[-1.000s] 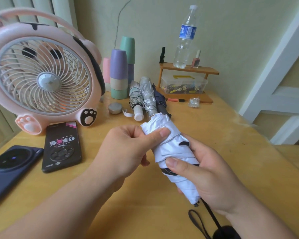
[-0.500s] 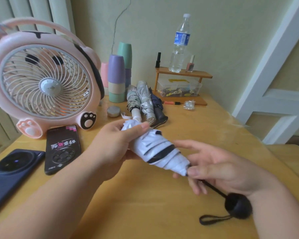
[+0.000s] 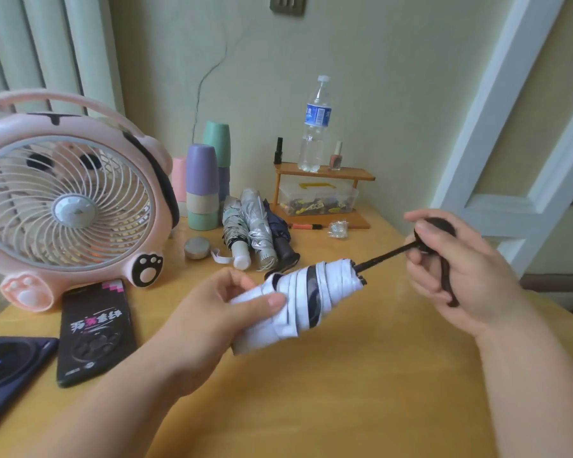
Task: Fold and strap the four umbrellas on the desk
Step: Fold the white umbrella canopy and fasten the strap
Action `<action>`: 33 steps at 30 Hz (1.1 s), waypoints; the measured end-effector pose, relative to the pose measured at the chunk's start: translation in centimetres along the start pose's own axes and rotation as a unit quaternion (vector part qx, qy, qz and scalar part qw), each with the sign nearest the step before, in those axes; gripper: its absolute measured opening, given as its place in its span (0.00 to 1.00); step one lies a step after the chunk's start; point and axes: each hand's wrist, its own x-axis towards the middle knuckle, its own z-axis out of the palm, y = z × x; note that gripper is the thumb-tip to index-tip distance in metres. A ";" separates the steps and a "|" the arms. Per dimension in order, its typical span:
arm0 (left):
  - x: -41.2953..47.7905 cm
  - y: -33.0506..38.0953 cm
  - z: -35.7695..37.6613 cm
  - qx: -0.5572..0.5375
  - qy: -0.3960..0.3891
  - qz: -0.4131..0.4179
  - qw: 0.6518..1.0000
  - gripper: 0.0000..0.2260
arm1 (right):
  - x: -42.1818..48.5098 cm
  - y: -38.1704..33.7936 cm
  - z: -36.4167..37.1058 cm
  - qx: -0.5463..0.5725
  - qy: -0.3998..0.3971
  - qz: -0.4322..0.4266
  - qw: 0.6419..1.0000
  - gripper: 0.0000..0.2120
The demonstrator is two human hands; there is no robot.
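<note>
Three umbrellas (image 3: 257, 226) beside fan (image 3: 70, 206) appear strapped. My left hand (image 3: 209, 319) grips fourth umbrella (image 3: 331, 285), right hand (image 3: 457, 269) its handle (image 3: 440, 225); shaft (image 3: 387, 257) extended.

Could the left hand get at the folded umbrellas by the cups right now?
Probably not yet: the left hand grips the white umbrella, whose handle the right hand holds. The three folded umbrellas lie just beyond it, with nothing standing between.

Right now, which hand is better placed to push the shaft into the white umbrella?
Probably the right. The right hand grips the black handle at the end of the extended shaft; the left hand only holds the white umbrella by its folded canopy.
</note>
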 end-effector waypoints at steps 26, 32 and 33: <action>1.9 1.8 4.0 0.083 -0.042 0.111 0.989 0.05 | 4.3 -1.3 10.5 -0.241 -0.222 -0.178 0.928 0.16; 2.1 2.0 3.8 0.116 -0.061 0.089 0.987 0.08 | 4.5 -1.7 9.8 -0.154 -0.260 -0.112 0.947 0.13; 2.2 1.9 3.7 0.121 -0.063 0.091 0.987 0.07 | 4.6 -1.6 9.9 -0.137 -0.265 -0.103 0.949 0.13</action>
